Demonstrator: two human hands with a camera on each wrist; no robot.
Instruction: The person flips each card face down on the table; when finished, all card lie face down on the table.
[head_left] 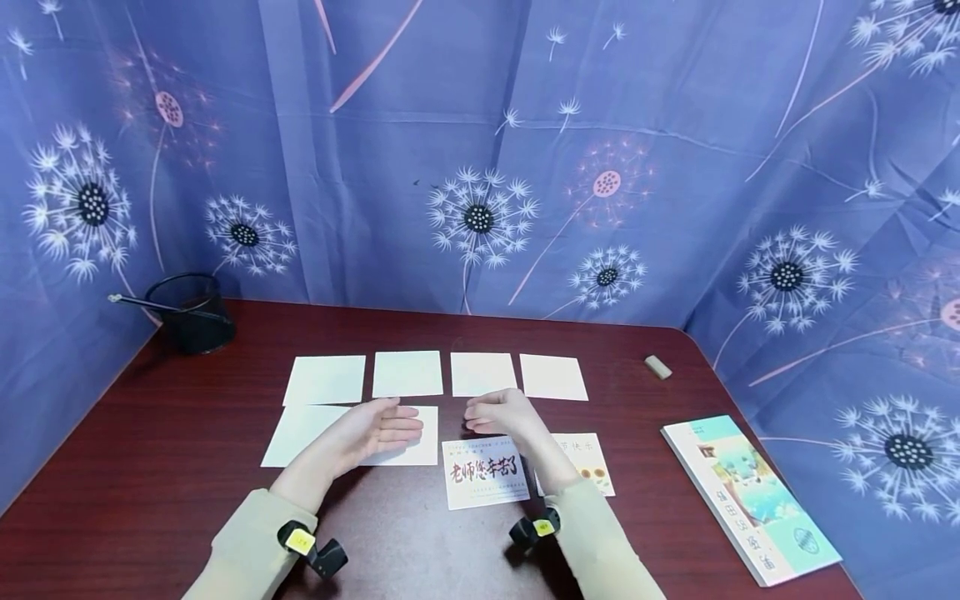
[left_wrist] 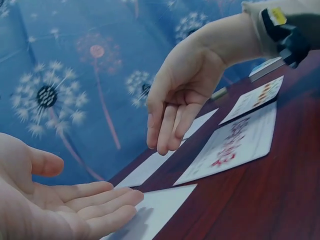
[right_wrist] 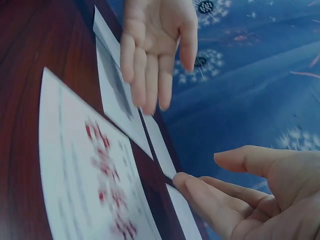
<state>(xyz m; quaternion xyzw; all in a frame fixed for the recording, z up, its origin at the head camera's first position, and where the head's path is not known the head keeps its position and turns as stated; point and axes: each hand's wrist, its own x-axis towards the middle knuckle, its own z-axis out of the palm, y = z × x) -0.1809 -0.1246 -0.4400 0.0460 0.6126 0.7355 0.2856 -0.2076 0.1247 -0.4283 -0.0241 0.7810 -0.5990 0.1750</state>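
My left hand (head_left: 375, 432) hovers palm inward over white cards (head_left: 296, 435) in the near row, its fingers straight and holding nothing. Facing it, my right hand (head_left: 504, 414) is held above the table with loosely bent fingers and nothing between them. Just below the right hand lies a card with red Chinese lettering (head_left: 483, 472). A card with orange dots (head_left: 592, 454) is partly hidden behind the right forearm. In the right wrist view, thumb and fingers of the right hand (right_wrist: 265, 192) are apart. The left wrist view shows the left hand (left_wrist: 75, 210) with its palm up.
Several blank white cards (head_left: 408, 373) form a far row. At the back left stands a black mesh pen cup (head_left: 197, 321) with a pen (head_left: 161, 306) across it. A small eraser-like block (head_left: 657, 367) and a book (head_left: 750, 496) lie to the right. A blue dandelion-print curtain (head_left: 390, 208) borders the table.
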